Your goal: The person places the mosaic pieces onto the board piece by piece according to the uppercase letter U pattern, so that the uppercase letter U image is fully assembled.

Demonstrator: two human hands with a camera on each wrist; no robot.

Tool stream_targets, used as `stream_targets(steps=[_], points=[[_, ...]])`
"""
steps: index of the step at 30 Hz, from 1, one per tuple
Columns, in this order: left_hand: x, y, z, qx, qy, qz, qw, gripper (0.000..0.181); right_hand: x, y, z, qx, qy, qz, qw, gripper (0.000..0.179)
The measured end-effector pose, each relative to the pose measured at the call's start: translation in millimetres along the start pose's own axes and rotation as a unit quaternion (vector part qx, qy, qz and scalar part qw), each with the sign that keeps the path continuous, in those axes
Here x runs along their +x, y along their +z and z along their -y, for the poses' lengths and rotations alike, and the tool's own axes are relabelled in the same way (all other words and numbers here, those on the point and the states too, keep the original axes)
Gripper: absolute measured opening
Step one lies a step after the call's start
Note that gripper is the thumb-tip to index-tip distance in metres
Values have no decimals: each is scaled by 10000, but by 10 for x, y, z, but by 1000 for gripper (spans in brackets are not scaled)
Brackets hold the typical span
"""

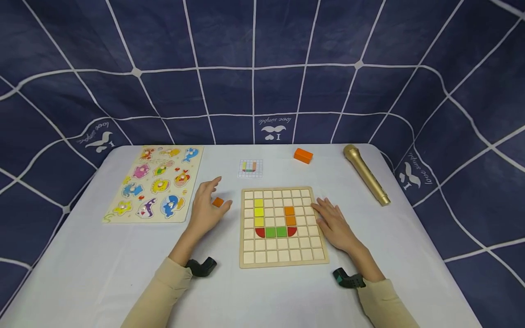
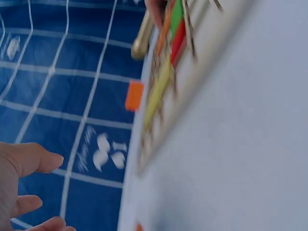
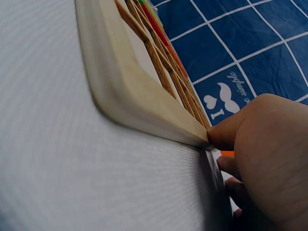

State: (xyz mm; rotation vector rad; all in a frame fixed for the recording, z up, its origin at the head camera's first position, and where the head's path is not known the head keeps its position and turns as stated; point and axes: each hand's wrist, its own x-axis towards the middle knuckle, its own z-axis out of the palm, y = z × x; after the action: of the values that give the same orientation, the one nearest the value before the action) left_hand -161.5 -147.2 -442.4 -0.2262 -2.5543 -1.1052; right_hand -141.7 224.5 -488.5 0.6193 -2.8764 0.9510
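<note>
A square wooden grid board (image 1: 284,263) lies on the table with yellow, green, orange and red pieces set into it in a U shape. My left hand (image 1: 205,208) hovers left of the board, thumb and fingers spread apart. Between thumb and fingers a small orange square tile (image 1: 218,202) shows, apparently not gripped; only a sliver of orange is seen at the bottom of the left wrist view. My right hand (image 1: 337,228) lies along the board's right edge with fingers extended. In the right wrist view, the thumb (image 3: 224,134) touches the board's rim (image 3: 144,96).
A small pattern card (image 1: 250,169) with a coloured U lies behind the board. An orange block (image 1: 303,156) is at the back, and a gold microphone (image 1: 367,175) lies at the right. On the left is a sea-animal puzzle board (image 1: 153,200). Blue gridded cloth (image 1: 229,91) stands behind the table.
</note>
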Motion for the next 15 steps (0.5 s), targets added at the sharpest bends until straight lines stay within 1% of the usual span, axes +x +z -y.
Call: stream_targets(steps=[2,4,8,11,15], points=[[-20,-18,114,-14,-244,54,9997,73,0,-3,-2,13,-19,-15,10000,43],[-42,-14,215,44,-476,176,9987,73,0,-4,-2,48,-40,-13,10000,42],[-75,21,354,92,-901,375,9952,73,-1,0,2,88,-60,8,9999,42],[-83,53,410,132,-1048,420,9935,72,-2,-1,12,83,-38,7,10000,43],[-95,101,464,285,-1053,372,9933,71,-2,-6,18,63,-3,1,10000,43]])
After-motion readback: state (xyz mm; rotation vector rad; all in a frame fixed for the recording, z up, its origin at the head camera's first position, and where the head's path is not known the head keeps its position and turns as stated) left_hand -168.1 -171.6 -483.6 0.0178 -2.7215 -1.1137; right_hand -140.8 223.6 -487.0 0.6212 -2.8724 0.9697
